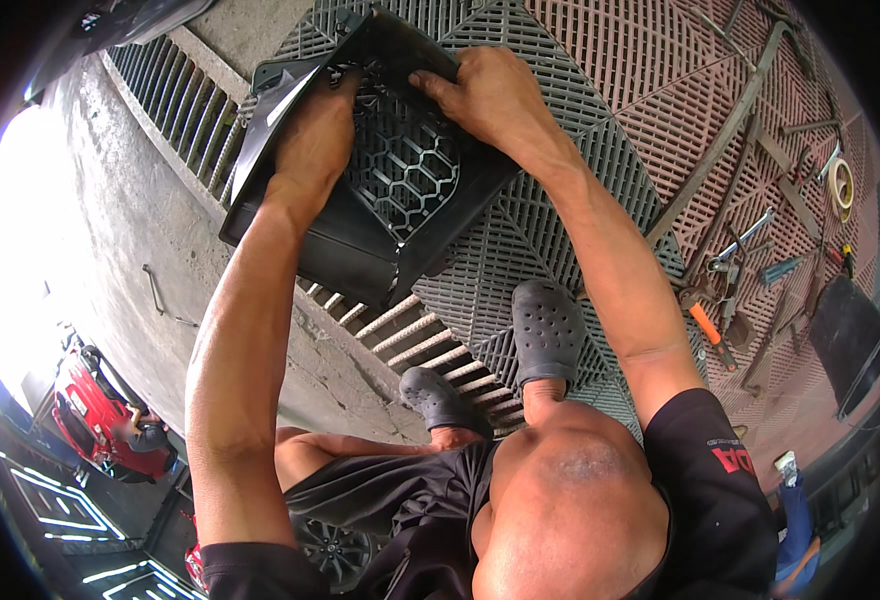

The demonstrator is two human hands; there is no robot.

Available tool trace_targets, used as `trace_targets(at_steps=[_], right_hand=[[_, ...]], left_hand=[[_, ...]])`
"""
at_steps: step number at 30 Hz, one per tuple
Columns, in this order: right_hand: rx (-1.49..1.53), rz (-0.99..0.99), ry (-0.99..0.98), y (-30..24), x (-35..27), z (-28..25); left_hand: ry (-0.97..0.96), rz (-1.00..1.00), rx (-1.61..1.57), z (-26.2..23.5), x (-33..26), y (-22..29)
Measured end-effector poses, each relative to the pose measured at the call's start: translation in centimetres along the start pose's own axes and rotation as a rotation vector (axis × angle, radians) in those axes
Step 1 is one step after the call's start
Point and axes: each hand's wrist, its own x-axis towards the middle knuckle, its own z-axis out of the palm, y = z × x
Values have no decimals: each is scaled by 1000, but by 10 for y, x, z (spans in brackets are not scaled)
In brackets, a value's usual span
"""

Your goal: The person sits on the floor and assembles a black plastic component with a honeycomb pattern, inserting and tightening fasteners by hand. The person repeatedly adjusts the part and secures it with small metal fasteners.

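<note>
A black plastic car part with a honeycomb grille (pixel 400 165) is held tilted above the floor, its side walls standing up around the mesh. My left hand (pixel 315 140) reaches inside the left wall and grips the part near the top of the mesh. Most of its fingertips are lost in the dark plastic. On the other side, my right hand (pixel 495 95) is closed over the upper right edge, with the thumb pressed on the inner face and the other fingers hidden behind.
Slatted drain grating (pixel 405 335) runs beneath the part. Tools lie on the right floor tiles, among them an orange-handled tool (pixel 708 325), a spanner (pixel 750 232) and a long metal bar (pixel 725 130). A tape roll (pixel 841 188) lies beyond. A red car (pixel 110 410) stands far left.
</note>
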Motion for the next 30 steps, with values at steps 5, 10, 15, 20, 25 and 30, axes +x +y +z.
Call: trace_targets(at_steps=[5,10,15,20,25,30], right_hand=[[-27,-5,9,-5,1,0],[-42,-8,26,-2,0,1],[-51,-61,41,-2,0,3],[-63,-97,50,1,2,4],[-92,-125,57,3,2,3],[-66,-79,25,1,2,2]], left_hand=[[13,109,141,-6,-1,1],[-42,189,287,-5,4,1],[22,284,428,-6,5,-1],[-44,275,411,-4,10,-2],[-112,262,391,-8,10,-1],[10,360,542,1,8,-6]])
